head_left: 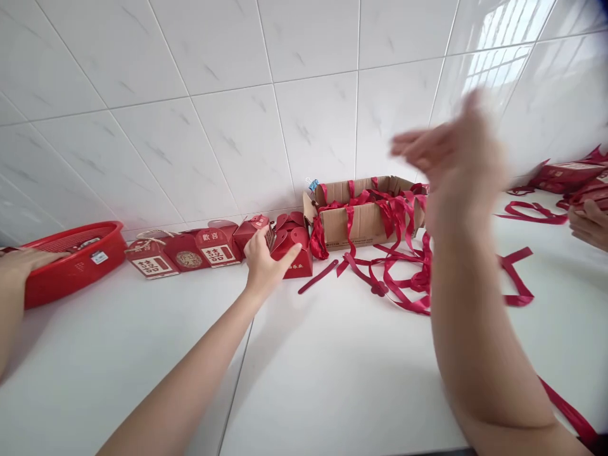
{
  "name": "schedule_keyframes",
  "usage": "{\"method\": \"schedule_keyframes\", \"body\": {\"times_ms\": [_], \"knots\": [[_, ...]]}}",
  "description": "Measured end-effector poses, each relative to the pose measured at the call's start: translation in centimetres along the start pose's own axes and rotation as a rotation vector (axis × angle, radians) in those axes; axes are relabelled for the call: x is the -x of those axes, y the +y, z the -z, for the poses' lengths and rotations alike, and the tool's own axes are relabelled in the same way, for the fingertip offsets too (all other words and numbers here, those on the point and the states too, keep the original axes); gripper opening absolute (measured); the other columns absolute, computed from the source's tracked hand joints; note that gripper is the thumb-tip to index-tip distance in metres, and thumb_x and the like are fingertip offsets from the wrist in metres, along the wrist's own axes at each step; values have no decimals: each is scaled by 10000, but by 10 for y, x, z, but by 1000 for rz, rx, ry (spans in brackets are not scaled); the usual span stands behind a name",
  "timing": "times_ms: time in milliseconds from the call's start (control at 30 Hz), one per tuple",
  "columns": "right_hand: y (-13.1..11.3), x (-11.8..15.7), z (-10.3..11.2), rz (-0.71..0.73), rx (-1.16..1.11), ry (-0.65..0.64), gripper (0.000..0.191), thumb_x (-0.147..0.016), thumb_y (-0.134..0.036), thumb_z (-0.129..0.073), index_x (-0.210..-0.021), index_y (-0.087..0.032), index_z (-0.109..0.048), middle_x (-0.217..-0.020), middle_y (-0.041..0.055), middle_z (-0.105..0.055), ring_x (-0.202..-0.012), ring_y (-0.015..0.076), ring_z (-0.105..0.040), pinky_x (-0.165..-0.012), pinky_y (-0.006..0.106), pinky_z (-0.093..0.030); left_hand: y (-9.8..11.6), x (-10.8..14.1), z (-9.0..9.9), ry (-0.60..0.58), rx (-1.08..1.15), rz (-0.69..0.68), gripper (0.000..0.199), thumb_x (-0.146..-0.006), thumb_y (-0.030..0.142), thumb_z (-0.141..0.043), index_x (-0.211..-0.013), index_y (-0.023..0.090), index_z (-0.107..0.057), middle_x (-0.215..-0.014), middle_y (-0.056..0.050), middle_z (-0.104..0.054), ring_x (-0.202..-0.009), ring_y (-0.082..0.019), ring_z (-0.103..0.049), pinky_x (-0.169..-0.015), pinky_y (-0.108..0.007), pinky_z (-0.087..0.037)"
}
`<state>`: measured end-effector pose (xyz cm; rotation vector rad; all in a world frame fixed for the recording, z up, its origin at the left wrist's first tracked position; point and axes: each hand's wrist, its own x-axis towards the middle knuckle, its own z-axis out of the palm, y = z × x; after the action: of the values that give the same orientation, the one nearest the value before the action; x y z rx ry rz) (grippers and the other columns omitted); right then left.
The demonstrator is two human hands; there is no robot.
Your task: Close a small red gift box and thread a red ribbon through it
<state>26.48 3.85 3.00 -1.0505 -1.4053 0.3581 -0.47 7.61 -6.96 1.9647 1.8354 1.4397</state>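
Observation:
My left hand (266, 259) reaches to a row of red gift boxes along the wall. Its fingers lie against a small red box (247, 233), and its thumb stretches apart over a neighbouring red box (298, 263). Raised in front of the wall, my right hand (451, 149) is blurred by motion, its fingers stretched to the left and nothing visible in them. Below and behind it stands a cardboard carton (365, 225) with red ribbons hanging over its sides. Loose red ribbons (408, 297) lie tangled on the white table, partly hidden by my right forearm.
A red plastic basket (71, 278) stands at the left, with another person's hand (42, 258) at its rim. More red boxes (175, 253) continue the row. At the far right, another person's hand (590, 223) is at some red boxes (565, 174). A red strip (317, 277) lies near the carton.

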Motion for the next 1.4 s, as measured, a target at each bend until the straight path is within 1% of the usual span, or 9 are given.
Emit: {"method": "schedule_keyframes", "body": {"times_ms": [100,167,233,400,567,800,933,1133,1400], "knots": [[26,-17,-35,-196,141,-245,559,-974,-337,-318,-538,-129,-600,-883,107,-704,-922,166,-662,-885,287,-459,-11,4,-21,30,-120,23,831,-631,553,-747,-1305,193,-420,-1372,-161,-448,-1340,-378,-318,-1108,-559,-271],[49,-21,-50,-360,410,-577,502,-965,-297,-335,-612,-145,-657,-886,102,-711,-866,192,-662,-816,317,-480,-14,6,-27,17,-126,111,855,-633,580,-736,-1317,186,-407,-1375,-180,-429,-1335,-374,-328,-1083,-557,-309],[70,-22,-57,-405,502,-706,400,-935,-299,-427,-669,-152,-689,-879,107,-711,-830,220,-659,-766,335,-482,-17,7,-29,1,-92,147,842,-659,569,-722,-1333,188,-392,-1366,-183,-424,-1311,-346,-374,-1063,-524,-354],[97,-18,-68,-357,542,-744,195,-837,-306,-603,-944,-178,-705,-1016,99,-696,-932,242,-643,-778,309,-464,-21,3,-28,63,-69,-52,586,-747,364,-657,-1281,243,-451,-1317,-129,-436,-1311,-304,-372,-1104,-494,-315],[102,-15,-79,-342,571,-750,415,-816,-342,-606,-1195,-174,-619,-1207,129,-635,-982,256,-636,-743,296,-461,-25,3,-42,28,-80,97,592,-736,431,-664,-1264,248,-470,-1398,-148,-301,-1385,-387,-232,-1106,-582,-252],[104,-12,-88,-334,523,-754,397,-798,-463,-624,-1075,-179,-657,-1101,114,-681,-921,248,-643,-653,269,-443,-48,-2,-30,199,-30,-139,501,-693,461,-690,-1101,191,-582,-1167,-129,-470,-1177,-318,-491,-1077,-479,-375],[111,-8,-102,-335,404,-773,426,-738,-580,-660,-869,-175,-683,-925,84,-713,-783,202,-639,-585,250,-437,-34,-2,-9,232,100,-254,452,-729,440,-679,-1118,226,-594,-1198,-112,-503,-1215,-315,-467,-1029,-488,-430],[111,-3,-103,-389,173,-789,202,-787,-371,-664,-800,-171,-687,-864,42,-709,-705,128,-626,-544,186,-443,4,37,-3,-11,314,-499,421,-796,318,-608,-1208,265,-542,-1260,-75,-508,-1202,-286,-486,-1046,-483,-400],[108,-20,-79,-459,33,-869,265,-790,-374,-649,-979,-198,-707,-1036,63,-688,-813,147,-640,-602,204,-524,-17,74,-27,-439,379,-728,614,-808,301,-532,-1386,222,-341,-1416,-161,-299,-1335,-341,-297,-1034,-557,-376]]}}
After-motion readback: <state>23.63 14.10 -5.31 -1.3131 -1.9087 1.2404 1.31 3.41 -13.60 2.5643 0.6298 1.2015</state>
